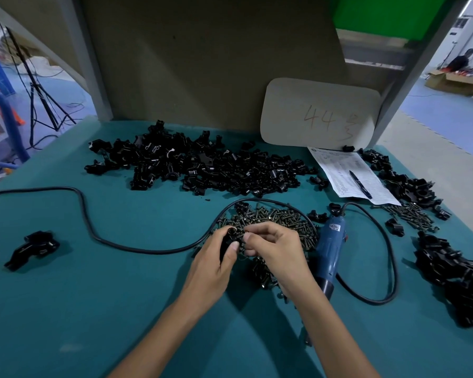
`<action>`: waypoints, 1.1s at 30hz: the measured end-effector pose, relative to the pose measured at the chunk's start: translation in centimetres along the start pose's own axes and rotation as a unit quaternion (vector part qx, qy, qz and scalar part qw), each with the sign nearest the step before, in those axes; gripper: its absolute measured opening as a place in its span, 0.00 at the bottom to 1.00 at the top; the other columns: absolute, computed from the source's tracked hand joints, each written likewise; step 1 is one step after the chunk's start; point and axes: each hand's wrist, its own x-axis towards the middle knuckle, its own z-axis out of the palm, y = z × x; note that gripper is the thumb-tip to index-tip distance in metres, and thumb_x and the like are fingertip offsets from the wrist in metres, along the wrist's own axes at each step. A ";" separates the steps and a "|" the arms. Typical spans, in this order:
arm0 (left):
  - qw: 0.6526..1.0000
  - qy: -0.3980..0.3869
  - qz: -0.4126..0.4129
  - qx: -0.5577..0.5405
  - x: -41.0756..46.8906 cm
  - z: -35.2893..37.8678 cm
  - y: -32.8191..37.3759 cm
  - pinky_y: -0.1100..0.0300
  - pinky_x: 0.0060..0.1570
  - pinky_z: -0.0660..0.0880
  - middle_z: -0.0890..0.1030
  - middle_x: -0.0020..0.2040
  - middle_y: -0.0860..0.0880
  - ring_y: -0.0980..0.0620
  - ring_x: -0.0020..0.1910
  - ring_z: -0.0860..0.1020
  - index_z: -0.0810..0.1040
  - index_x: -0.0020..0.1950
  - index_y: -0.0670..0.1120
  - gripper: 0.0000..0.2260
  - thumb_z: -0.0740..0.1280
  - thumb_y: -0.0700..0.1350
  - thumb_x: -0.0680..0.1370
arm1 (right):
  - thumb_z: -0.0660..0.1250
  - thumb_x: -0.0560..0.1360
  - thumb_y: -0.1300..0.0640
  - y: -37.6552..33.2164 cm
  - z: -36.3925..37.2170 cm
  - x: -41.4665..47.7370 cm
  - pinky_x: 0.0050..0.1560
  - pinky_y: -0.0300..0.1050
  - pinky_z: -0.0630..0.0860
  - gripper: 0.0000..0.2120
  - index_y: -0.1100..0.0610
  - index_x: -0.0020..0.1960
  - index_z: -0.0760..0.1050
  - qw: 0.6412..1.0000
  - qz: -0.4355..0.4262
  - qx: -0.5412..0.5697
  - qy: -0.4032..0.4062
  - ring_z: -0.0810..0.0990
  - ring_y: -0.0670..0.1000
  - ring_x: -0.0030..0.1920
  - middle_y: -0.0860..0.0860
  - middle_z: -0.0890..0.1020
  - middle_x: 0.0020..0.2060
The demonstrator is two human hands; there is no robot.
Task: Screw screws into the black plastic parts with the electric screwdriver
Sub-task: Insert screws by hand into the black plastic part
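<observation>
The small black plastic part (226,245) is gripped upright in the left hand (216,264), just above the heap of dark metal screws (279,218) on the teal counter (120,296). The right hand (275,246) has curled fingertips meeting at the part's top; whether they pinch a screw I cannot tell. The blue electric screwdriver (330,249) lies just right of the right hand, the nearer one, with its long axis running near to far and its bit end toward the person. Its white label is unreadable. A pale card (318,113) behind reads "44".
</observation>
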 end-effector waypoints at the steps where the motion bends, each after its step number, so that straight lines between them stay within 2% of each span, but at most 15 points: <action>1: 1.000 0.000 0.001 0.005 0.1 0.0 0.0 0.47 0.62 0.75 0.75 0.67 0.55 0.55 0.65 0.75 0.66 0.73 0.58 0.22 0.53 0.63 0.82 | 0.74 0.76 0.63 0.1 -0.1 0.0 0.43 0.42 0.82 0.05 0.53 0.46 0.86 1.000 0.001 0.004 -0.009 0.86 0.51 0.38 0.54 0.87 0.40; 5: 1.000 -0.008 0.017 0.024 0.0 0.0 -0.1 0.50 0.62 0.73 0.76 0.65 0.56 0.58 0.64 0.73 0.67 0.73 0.56 0.20 0.54 0.60 0.83 | 0.74 0.77 0.61 -0.1 -0.8 0.5 0.42 0.39 0.81 0.06 0.51 0.47 0.87 0.997 -0.014 -0.056 -0.056 0.84 0.47 0.38 0.52 0.87 0.38; 8: 0.999 -0.015 0.019 0.040 0.0 0.1 -0.3 0.52 0.63 0.73 0.74 0.68 0.55 0.57 0.66 0.72 0.65 0.74 0.57 0.22 0.52 0.63 0.82 | 0.72 0.80 0.55 -0.4 -1.5 1.0 0.45 0.47 0.83 0.05 0.48 0.47 0.85 0.985 -0.022 -0.151 -0.084 0.85 0.50 0.41 0.51 0.86 0.40; 10: 0.998 -0.021 0.029 0.057 -0.1 0.2 -0.4 0.55 0.64 0.71 0.73 0.69 0.55 0.58 0.67 0.71 0.64 0.74 0.57 0.24 0.51 0.65 0.82 | 0.68 0.82 0.48 -0.5 -1.6 1.2 0.43 0.50 0.80 0.09 0.48 0.44 0.80 0.959 -0.042 -0.265 -0.095 0.82 0.50 0.38 0.52 0.84 0.38; 12: 0.996 -0.025 0.042 0.072 -0.2 0.3 -0.5 0.61 0.62 0.68 0.71 0.69 0.57 0.64 0.66 0.68 0.62 0.74 0.58 0.25 0.49 0.66 0.81 | 0.62 0.84 0.45 -0.7 -1.6 1.3 0.36 0.47 0.72 0.15 0.49 0.40 0.74 0.923 -0.083 -0.358 -0.111 0.74 0.44 0.32 0.50 0.79 0.33; 14: 0.996 -0.027 0.046 0.071 -0.2 0.3 -0.6 0.63 0.61 0.66 0.70 0.69 0.58 0.66 0.65 0.67 0.61 0.74 0.59 0.24 0.48 0.67 0.81 | 0.59 0.84 0.45 -1.1 -1.8 1.5 0.35 0.46 0.69 0.16 0.50 0.42 0.72 0.912 -0.080 -0.375 -0.142 0.70 0.43 0.31 0.47 0.75 0.32; 17: 0.995 -0.027 0.051 0.076 -0.2 0.4 -0.7 0.61 0.61 0.68 0.72 0.67 0.57 0.62 0.65 0.69 0.61 0.73 0.61 0.23 0.48 0.67 0.81 | 0.58 0.85 0.46 -1.7 -2.4 1.6 0.40 0.53 0.74 0.13 0.52 0.47 0.74 0.907 -0.027 -0.360 -0.216 0.74 0.46 0.36 0.49 0.78 0.36; 19: 0.995 -0.031 0.057 0.080 -0.2 0.4 -0.7 0.59 0.61 0.70 0.71 0.66 0.59 0.61 0.64 0.70 0.61 0.72 0.61 0.22 0.48 0.68 0.81 | 0.55 0.85 0.43 -2.0 -2.4 1.4 0.43 0.55 0.76 0.19 0.55 0.46 0.74 0.894 -0.026 -0.389 -0.220 0.74 0.47 0.35 0.49 0.77 0.35; 21: 0.994 -0.035 0.058 0.083 -0.3 0.5 -0.8 0.59 0.60 0.70 0.71 0.66 0.59 0.62 0.64 0.70 0.61 0.73 0.61 0.23 0.48 0.68 0.81 | 0.53 0.84 0.36 -2.1 -2.9 1.0 0.39 0.50 0.75 0.24 0.53 0.43 0.75 0.882 -0.032 -0.429 -0.190 0.75 0.45 0.33 0.46 0.78 0.33; 23: 0.996 -0.028 0.050 0.074 -0.2 0.4 -0.9 0.64 0.58 0.67 0.70 0.66 0.61 0.65 0.62 0.68 0.60 0.74 0.61 0.24 0.48 0.69 0.81 | 0.52 0.81 0.32 -1.9 -4.7 0.8 0.36 0.41 0.74 0.23 0.49 0.45 0.74 0.880 -0.039 -0.463 -0.098 0.77 0.44 0.34 0.45 0.79 0.36; 26: 0.997 -0.018 0.042 0.066 -0.1 0.6 -0.8 0.70 0.55 0.64 0.69 0.64 0.64 0.72 0.60 0.68 0.60 0.73 0.63 0.23 0.49 0.69 0.81 | 0.59 0.79 0.34 -0.7 -9.3 -0.2 0.44 0.49 0.72 0.22 0.52 0.59 0.69 0.841 -0.021 -0.523 0.137 0.78 0.54 0.47 0.50 0.74 0.51; 27: 0.997 -0.020 0.042 0.068 -0.1 0.6 -0.8 0.72 0.54 0.63 0.68 0.63 0.65 0.75 0.61 0.66 0.59 0.73 0.63 0.23 0.49 0.69 0.81 | 0.62 0.78 0.34 -0.1 -10.5 -0.6 0.46 0.51 0.70 0.25 0.53 0.62 0.65 0.832 0.014 -0.530 0.162 0.77 0.59 0.50 0.53 0.72 0.54; 29: 0.996 -0.026 0.045 0.072 -0.1 0.7 -0.8 0.73 0.55 0.62 0.66 0.64 0.65 0.80 0.60 0.63 0.58 0.74 0.63 0.23 0.48 0.69 0.81 | 0.65 0.77 0.34 1.2 -11.9 -0.9 0.47 0.53 0.68 0.28 0.53 0.60 0.58 0.843 0.097 -0.513 0.130 0.76 0.63 0.50 0.55 0.72 0.52; 30: 0.996 -0.030 0.046 0.074 -0.1 0.7 -0.9 0.71 0.56 0.63 0.67 0.65 0.65 0.78 0.60 0.64 0.59 0.74 0.62 0.23 0.48 0.69 0.81 | 0.66 0.77 0.35 1.6 -12.2 -0.9 0.47 0.53 0.69 0.27 0.52 0.59 0.56 0.857 0.118 -0.489 0.110 0.77 0.62 0.47 0.54 0.74 0.50; 33: 0.995 -0.038 0.043 0.078 -0.2 0.7 -1.0 0.62 0.60 0.66 0.68 0.67 0.62 0.68 0.63 0.66 0.59 0.75 0.61 0.25 0.48 0.69 0.82 | 0.69 0.78 0.40 1.9 -13.5 -0.5 0.55 0.57 0.76 0.33 0.55 0.70 0.56 0.912 0.135 -0.369 0.119 0.80 0.62 0.53 0.56 0.79 0.54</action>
